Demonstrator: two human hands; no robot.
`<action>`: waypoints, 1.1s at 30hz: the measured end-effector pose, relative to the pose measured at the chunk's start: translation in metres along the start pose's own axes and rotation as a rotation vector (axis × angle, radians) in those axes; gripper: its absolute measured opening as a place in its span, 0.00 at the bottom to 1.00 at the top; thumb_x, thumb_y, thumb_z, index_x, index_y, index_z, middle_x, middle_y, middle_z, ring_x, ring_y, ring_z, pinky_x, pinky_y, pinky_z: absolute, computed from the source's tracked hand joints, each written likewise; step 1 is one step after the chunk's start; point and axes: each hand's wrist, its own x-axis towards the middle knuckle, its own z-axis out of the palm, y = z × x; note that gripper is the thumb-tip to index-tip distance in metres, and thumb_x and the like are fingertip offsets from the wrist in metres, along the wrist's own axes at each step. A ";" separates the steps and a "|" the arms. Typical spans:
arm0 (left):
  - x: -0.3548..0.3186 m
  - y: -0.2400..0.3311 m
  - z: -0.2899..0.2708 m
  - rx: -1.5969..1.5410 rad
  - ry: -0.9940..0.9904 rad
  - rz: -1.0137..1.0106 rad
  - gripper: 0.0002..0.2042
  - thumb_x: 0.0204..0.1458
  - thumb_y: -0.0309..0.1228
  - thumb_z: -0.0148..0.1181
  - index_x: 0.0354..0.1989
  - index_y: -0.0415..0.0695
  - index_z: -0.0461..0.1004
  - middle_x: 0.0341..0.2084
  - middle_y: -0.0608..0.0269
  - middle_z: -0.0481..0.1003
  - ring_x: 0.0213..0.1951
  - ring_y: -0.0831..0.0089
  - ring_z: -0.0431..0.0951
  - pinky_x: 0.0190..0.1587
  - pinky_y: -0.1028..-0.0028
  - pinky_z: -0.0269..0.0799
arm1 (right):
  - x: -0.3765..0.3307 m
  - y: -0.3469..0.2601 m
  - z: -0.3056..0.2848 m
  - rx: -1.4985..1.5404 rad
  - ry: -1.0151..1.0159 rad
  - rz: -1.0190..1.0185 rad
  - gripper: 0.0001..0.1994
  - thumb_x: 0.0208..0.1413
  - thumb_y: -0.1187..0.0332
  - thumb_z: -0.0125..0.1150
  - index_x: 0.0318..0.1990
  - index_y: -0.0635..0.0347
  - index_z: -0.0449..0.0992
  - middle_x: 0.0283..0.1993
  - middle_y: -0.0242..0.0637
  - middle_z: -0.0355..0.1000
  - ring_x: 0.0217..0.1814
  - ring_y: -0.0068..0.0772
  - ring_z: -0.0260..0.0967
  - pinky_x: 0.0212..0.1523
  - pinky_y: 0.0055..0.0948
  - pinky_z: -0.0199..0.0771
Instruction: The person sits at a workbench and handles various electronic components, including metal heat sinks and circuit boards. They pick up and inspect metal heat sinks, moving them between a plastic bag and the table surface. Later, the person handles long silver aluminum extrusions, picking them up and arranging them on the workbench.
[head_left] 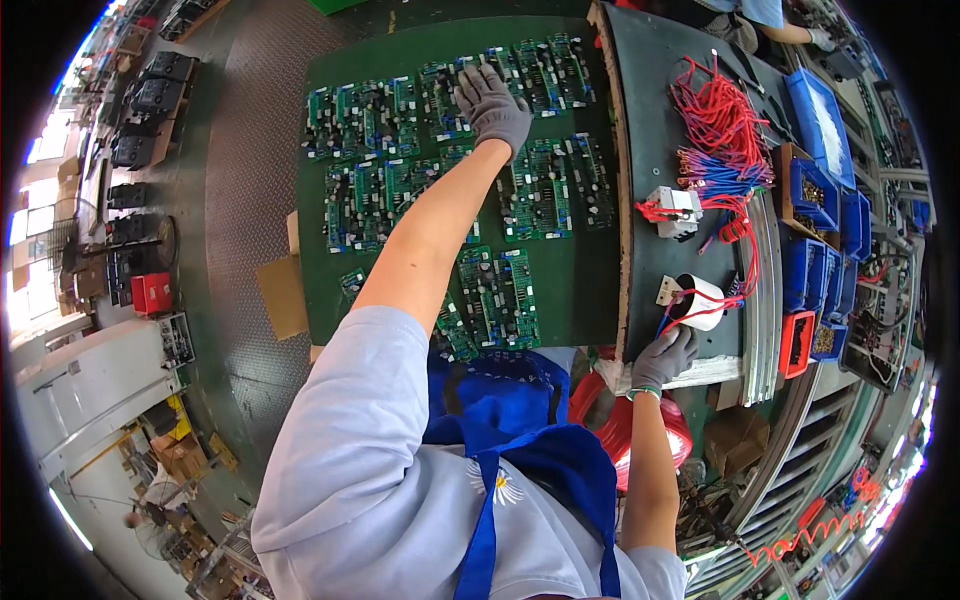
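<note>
Circuit boards left of white cylinder, presumably fragile, best edge-held, are overhung by open, seemingly empty left hand; grip of right hand unclear.

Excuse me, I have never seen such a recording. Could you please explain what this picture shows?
There is no machine here, only a person's left hand and right hand, both grey-gloved. A wide camera on the person's head looks down, so straight edges appear bent. On the green table lie rows of circuit boards. The left hand is open above some of them; touching or not, I cannot tell. The right hand is at the near edge of the black table, beside a white cylinder. Its grip is unclear. Farther along lies a pile of red wires.
</note>
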 end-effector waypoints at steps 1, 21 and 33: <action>0.002 -0.010 0.003 0.003 -0.089 -0.049 0.40 0.51 0.48 0.56 0.68 0.40 0.49 0.69 0.46 0.49 0.71 0.50 0.45 0.70 0.51 0.39 | 0.000 0.000 0.000 -0.001 -0.002 0.006 0.22 0.64 0.54 0.39 0.50 0.63 0.71 0.56 0.53 0.66 0.59 0.58 0.61 0.57 0.52 0.60; -0.001 -0.173 -0.020 0.038 -0.151 -0.049 0.38 0.54 0.52 0.52 0.69 0.41 0.52 0.70 0.50 0.51 0.71 0.55 0.49 0.70 0.54 0.41 | -0.002 0.019 0.014 -0.063 0.008 0.009 0.27 0.65 0.48 0.35 0.54 0.64 0.70 0.57 0.54 0.65 0.59 0.60 0.61 0.57 0.55 0.61; 0.018 -0.160 -0.024 0.087 -0.377 -0.192 0.23 0.52 0.49 0.54 0.55 0.54 0.73 0.58 0.54 0.67 0.61 0.56 0.63 0.62 0.53 0.54 | 0.000 0.012 0.009 -0.054 0.024 -0.008 0.26 0.65 0.51 0.36 0.52 0.66 0.70 0.57 0.55 0.65 0.59 0.60 0.61 0.56 0.54 0.62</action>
